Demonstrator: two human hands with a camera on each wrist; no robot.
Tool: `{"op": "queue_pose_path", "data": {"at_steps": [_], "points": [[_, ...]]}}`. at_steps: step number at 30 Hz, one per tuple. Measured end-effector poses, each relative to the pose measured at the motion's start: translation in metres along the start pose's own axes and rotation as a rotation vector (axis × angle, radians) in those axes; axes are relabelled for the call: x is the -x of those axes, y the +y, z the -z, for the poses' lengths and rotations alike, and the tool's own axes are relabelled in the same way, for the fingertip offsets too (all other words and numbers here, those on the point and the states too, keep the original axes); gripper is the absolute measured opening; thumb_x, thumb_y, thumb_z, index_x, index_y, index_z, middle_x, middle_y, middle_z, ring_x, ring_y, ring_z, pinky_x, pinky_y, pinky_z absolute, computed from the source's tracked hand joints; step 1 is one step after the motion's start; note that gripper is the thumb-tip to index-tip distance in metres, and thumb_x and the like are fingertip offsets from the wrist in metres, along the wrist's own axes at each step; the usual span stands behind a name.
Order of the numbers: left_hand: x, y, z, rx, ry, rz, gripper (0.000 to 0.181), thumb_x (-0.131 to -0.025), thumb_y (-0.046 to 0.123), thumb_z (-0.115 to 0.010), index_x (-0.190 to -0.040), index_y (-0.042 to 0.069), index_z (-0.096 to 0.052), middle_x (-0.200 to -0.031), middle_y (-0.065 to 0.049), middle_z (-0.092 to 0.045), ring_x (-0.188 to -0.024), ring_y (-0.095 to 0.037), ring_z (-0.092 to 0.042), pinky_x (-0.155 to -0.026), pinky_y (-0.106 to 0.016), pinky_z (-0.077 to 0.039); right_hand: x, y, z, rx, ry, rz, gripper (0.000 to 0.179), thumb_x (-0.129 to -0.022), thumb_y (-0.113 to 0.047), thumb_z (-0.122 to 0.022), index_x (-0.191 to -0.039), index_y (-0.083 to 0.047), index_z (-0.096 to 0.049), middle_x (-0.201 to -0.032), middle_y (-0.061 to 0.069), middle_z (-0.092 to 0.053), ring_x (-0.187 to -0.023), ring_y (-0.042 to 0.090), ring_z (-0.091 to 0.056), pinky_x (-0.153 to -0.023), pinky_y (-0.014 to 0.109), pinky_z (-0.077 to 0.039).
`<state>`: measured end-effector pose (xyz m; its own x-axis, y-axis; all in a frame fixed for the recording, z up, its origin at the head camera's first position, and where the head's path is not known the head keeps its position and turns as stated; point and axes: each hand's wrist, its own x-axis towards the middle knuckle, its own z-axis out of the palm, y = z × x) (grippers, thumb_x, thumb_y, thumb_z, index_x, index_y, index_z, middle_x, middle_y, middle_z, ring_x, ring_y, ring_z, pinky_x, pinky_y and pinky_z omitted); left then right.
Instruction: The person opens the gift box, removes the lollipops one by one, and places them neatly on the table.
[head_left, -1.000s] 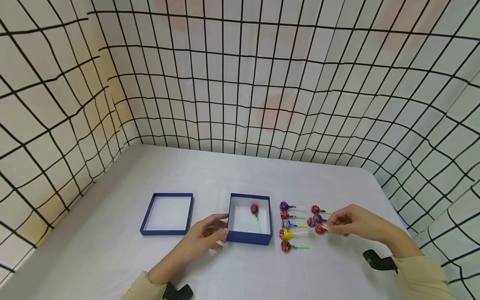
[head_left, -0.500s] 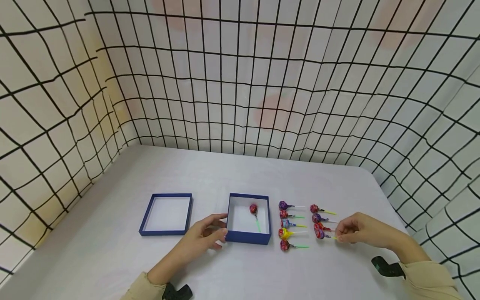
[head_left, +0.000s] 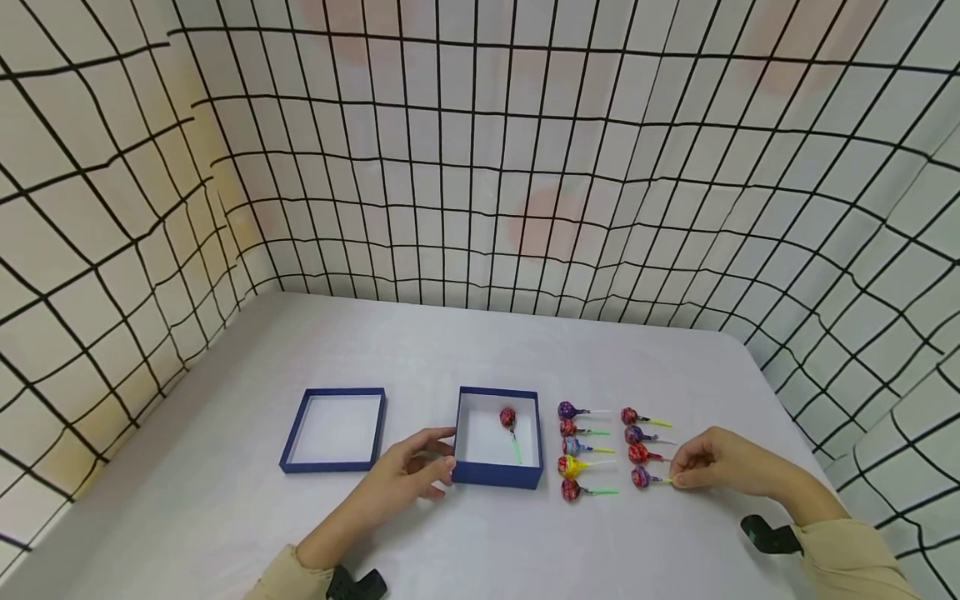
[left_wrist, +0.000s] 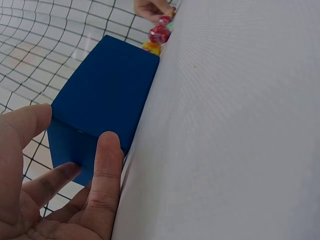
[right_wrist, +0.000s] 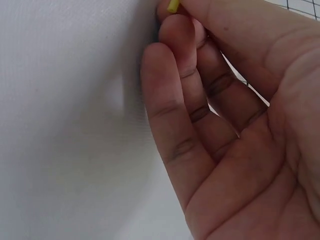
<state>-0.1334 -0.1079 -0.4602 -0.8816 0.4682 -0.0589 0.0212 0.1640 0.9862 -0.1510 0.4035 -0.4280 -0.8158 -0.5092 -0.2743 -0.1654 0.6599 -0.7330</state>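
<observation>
My right hand [head_left: 723, 467] pinches the yellow stick of a purple-and-red lollipop [head_left: 641, 477], whose head lies at the near end of the right column. In the right wrist view only the yellow stick end [right_wrist: 173, 6] shows between thumb and finger. My left hand [head_left: 408, 468] touches the left side of an open blue box [head_left: 498, 475] with spread fingers; the left wrist view has the fingertips against the blue wall [left_wrist: 105, 90]. Inside the box lies one red lollipop [head_left: 507, 418] with a green stick.
A left column of several lollipops, including a yellow one [head_left: 570, 467], lies right of the box. Beyond the held lollipop are three more, among them a red one [head_left: 638, 453]. A shallow blue lid [head_left: 330, 467] lies at left. Black-gridded white walls [head_left: 480, 167] surround the table.
My right hand has moved slightly right and nearer with the purple-and-red lollipop, from among the right group to its near end. The left hand stays at the box.
</observation>
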Motion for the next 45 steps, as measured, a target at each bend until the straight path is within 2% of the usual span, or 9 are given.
{"op": "queue_pose_path", "data": {"at_steps": [9, 20, 26, 39, 45], "points": [[0.001, 0.000, -0.001, 0.001, -0.002, -0.003, 0.058, -0.108, 0.025, -0.067, -0.158, 0.001, -0.049, -0.140, -0.028, -0.063, -0.104, -0.026, -0.071, -0.081, -0.031, -0.068, 0.001, 0.001, -0.001, 0.037, 0.033, 0.011, 0.008, -0.098, -0.019, -0.079, -0.094, -0.012, -0.079, -0.080, -0.011, -0.067, -0.072, -0.002, -0.054, -0.059, 0.021, -0.046], [0.001, -0.001, -0.002, -0.006, 0.002, -0.010, 0.058, -0.108, 0.025, -0.067, -0.158, 0.001, -0.049, -0.140, -0.027, -0.063, -0.104, -0.027, -0.072, -0.081, -0.031, -0.068, 0.003, -0.001, 0.000, 0.079, 0.071, -0.040, 0.007, -0.098, -0.015, -0.078, -0.095, -0.009, -0.080, -0.083, -0.005, -0.069, -0.072, 0.000, -0.051, -0.060, 0.021, -0.043], [0.001, -0.002, -0.002, -0.002, -0.001, -0.017, 0.058, -0.108, 0.024, -0.067, -0.158, 0.001, -0.048, -0.140, -0.028, -0.063, -0.105, -0.027, -0.072, -0.082, -0.031, -0.068, 0.004, -0.002, -0.001, 0.091, 0.088, -0.062, 0.007, -0.097, -0.016, -0.080, -0.094, -0.009, -0.081, -0.084, -0.004, -0.072, -0.072, 0.000, -0.052, -0.061, 0.021, -0.046], [0.001, 0.000, -0.001, 0.002, 0.003, -0.005, 0.058, -0.108, 0.025, -0.067, -0.158, 0.002, -0.048, -0.141, -0.027, -0.062, -0.104, -0.027, -0.072, -0.081, -0.031, -0.068, 0.004, -0.008, 0.007, 0.060, 0.074, -0.084, 0.010, -0.097, -0.020, -0.081, -0.097, -0.010, -0.081, -0.087, -0.002, -0.075, -0.074, 0.002, -0.058, -0.063, 0.022, -0.051], [0.001, -0.001, 0.000, -0.002, 0.001, 0.000, 0.059, -0.108, 0.027, -0.067, -0.158, 0.003, -0.048, -0.141, -0.026, -0.063, -0.105, -0.026, -0.072, -0.081, -0.031, -0.068, 0.000, -0.022, 0.013, 0.055, 0.071, -0.099, 0.014, -0.098, -0.021, -0.080, -0.101, -0.007, -0.080, -0.088, 0.004, -0.074, -0.072, 0.005, -0.058, -0.062, 0.025, -0.055]]}}
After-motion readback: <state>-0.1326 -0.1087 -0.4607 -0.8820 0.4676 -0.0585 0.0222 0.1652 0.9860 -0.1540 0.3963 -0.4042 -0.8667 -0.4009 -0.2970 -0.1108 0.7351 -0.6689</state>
